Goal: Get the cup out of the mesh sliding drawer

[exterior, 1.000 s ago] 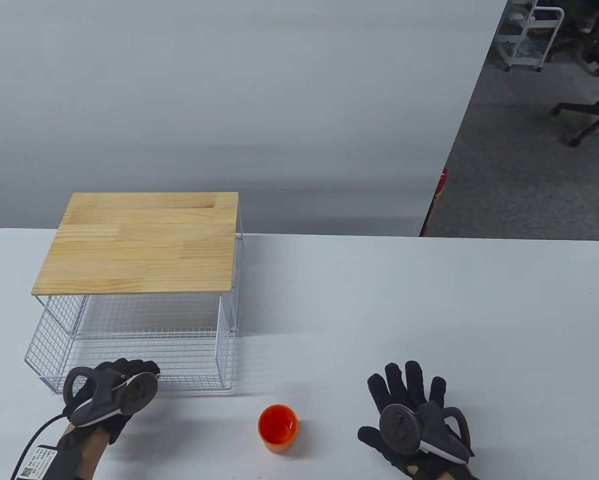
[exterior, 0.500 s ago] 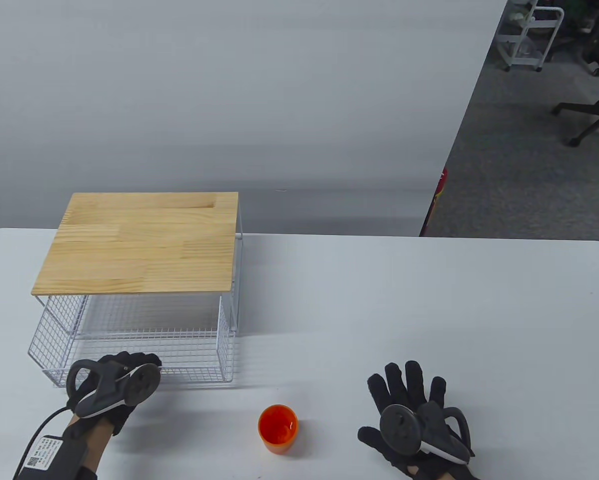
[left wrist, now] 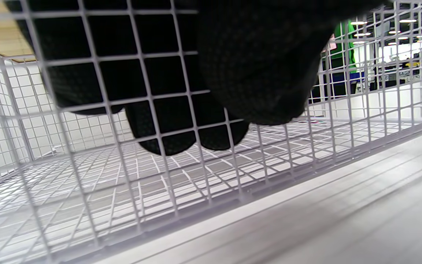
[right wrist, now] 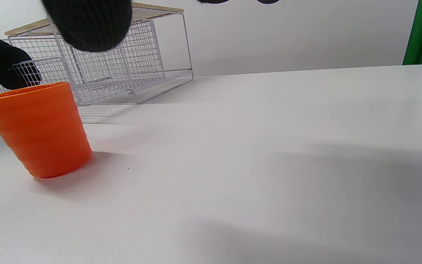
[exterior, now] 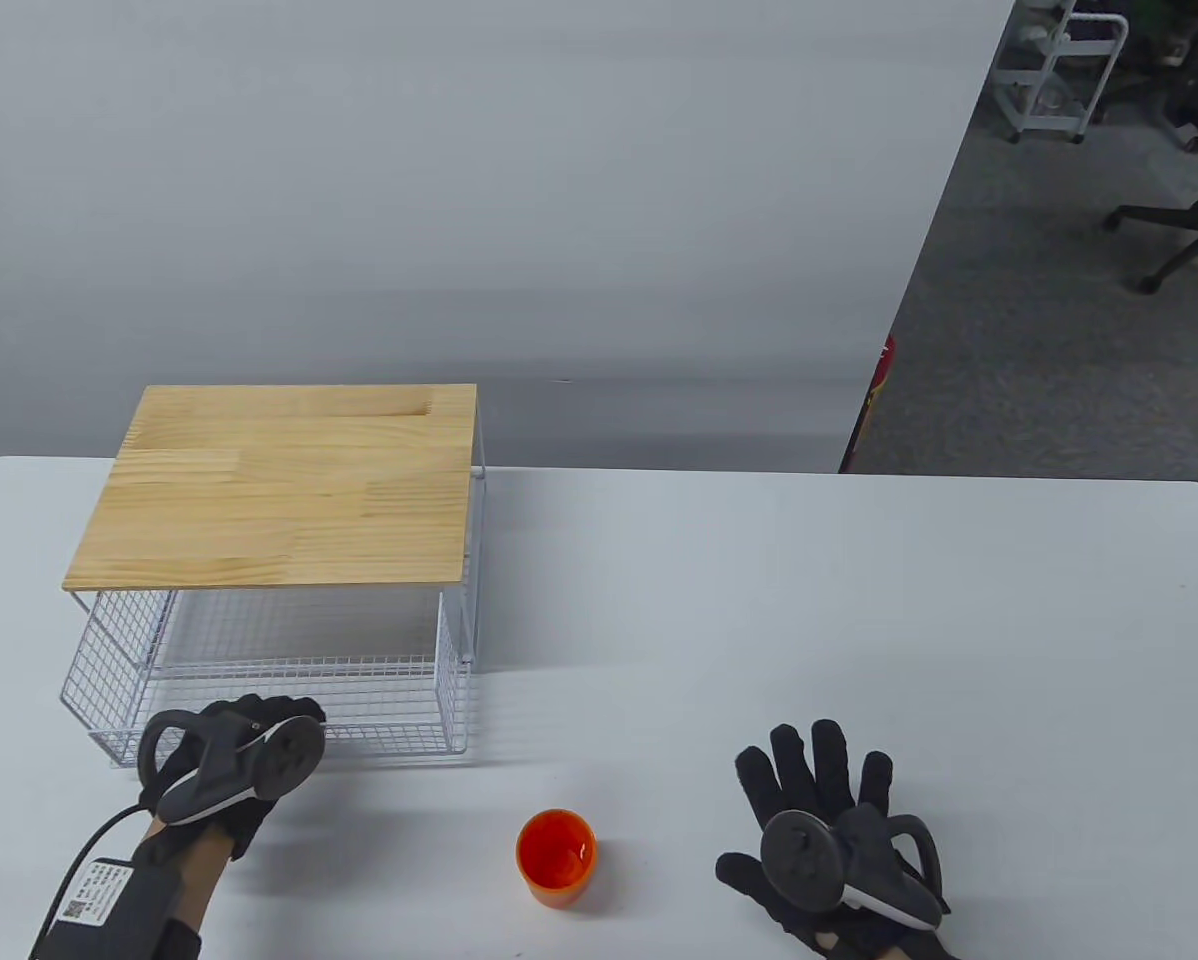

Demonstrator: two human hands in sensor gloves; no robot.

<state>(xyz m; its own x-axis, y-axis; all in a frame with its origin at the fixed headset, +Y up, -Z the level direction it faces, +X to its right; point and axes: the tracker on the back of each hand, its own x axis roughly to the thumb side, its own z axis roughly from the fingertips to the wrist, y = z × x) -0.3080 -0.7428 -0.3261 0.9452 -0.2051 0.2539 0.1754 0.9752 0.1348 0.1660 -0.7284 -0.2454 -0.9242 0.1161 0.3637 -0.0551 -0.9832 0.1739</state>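
- While the left hand [exterior: 229, 770] grips the front wall of the mesh sliding drawer [exterior: 379, 700], its fingers [left wrist: 167, 121] hook over the top edge and hang down inside the mesh, with the thumb on the outer side of the wire.
- Landmark: the cup [exterior: 556, 857]. All places below are given relative to it.
- The cup is orange, stands upright on the white desk [exterior: 859, 620], mouth up, outside the drawer and apart from both hands.
- The drawer's front wall lies beyond the cup and to its left, near but not touching. The drawer is pulled partly out from under the wooden top [exterior: 279, 490] of its wire frame. No object shows on the drawer floor in the left wrist view.
- The left hand is to the cup's left and slightly farther back, at the drawer's front edge, well apart from the cup.
- The right hand [exterior: 824, 845] lies to the cup's right, at about the same depth, palm down on the desk with fingers spread and straight, holding nothing. A bare strip of desk separates it from the cup.
- From the right wrist view the cup [right wrist: 37, 128] sits at the left of the frame with the drawer frame [right wrist: 123, 62] behind it; one gloved fingertip [right wrist: 90, 22] hangs in from the top edge, above the cup and not touching it.
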